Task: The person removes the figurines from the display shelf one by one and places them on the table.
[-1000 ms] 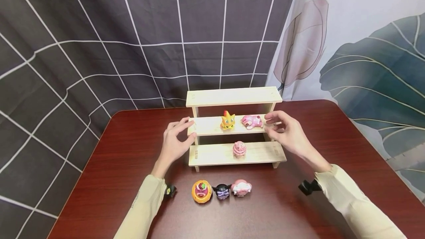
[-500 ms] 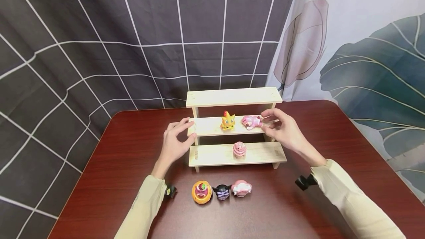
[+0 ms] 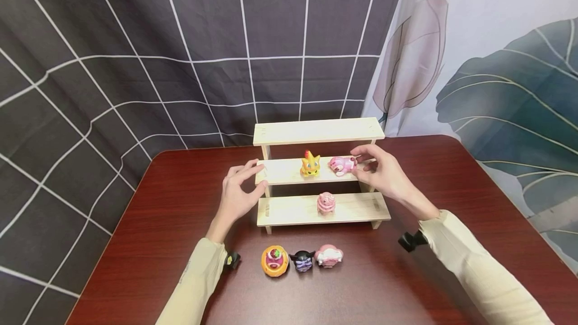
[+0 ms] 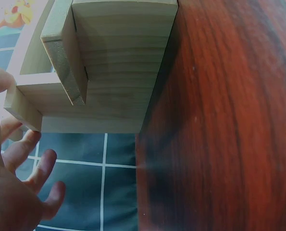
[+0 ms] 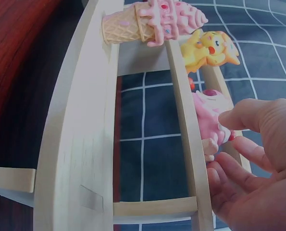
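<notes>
A three-tier wooden display shelf (image 3: 293,209) stands on the table. My left hand (image 3: 239,189) holds the left end of its middle board, thumb at the front edge and fingers behind, as the left wrist view (image 4: 22,173) also shows from the side. At the board's right end my right hand (image 3: 381,172) has thumb and fingers curled about the near end of a lying pink animal figurine (image 3: 340,165). In the right wrist view the thumb tip overlaps the pink figurine (image 5: 210,113). Left of it sits a yellow figurine (image 3: 310,164) with a red tip.
A pink swirl-topped cone figurine (image 3: 326,203) stands on the lowest board. In front of the shelf lie a round orange toy (image 3: 274,261), a black-and-purple figurine (image 3: 303,262) and a pink-and-white one (image 3: 329,256). A dark grid curtain (image 3: 203,39) hangs behind the table.
My right hand has moved a little left, and its thumb and fingers have come in around the pink figurine. The left hand and the figurines have stayed in place.
</notes>
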Motion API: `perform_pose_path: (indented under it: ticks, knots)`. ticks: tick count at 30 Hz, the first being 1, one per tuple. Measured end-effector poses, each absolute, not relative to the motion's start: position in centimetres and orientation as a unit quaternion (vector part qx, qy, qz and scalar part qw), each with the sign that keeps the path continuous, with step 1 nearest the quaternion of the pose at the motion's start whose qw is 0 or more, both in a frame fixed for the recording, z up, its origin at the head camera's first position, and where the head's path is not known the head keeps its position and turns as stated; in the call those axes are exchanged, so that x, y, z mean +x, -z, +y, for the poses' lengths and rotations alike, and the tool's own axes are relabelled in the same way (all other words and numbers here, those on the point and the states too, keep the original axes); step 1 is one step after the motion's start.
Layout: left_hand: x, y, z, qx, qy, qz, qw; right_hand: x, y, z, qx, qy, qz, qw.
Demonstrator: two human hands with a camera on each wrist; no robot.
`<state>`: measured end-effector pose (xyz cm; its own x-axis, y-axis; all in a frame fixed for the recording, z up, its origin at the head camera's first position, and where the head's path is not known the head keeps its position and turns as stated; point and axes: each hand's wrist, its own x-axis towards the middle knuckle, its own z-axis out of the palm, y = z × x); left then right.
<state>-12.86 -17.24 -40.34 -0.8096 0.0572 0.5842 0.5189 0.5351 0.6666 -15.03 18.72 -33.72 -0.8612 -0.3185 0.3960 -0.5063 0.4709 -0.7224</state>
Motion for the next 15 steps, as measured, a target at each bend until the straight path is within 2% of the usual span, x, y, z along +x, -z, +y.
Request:
perform_pose_path:
  ticks: [15]
  knots:
    - [-12.91,40.37,-17.26,-0.173,0.45,-0.838,0.255,-15.69,33.44,18.45,0.256,-0.413,-0.871,0.074]
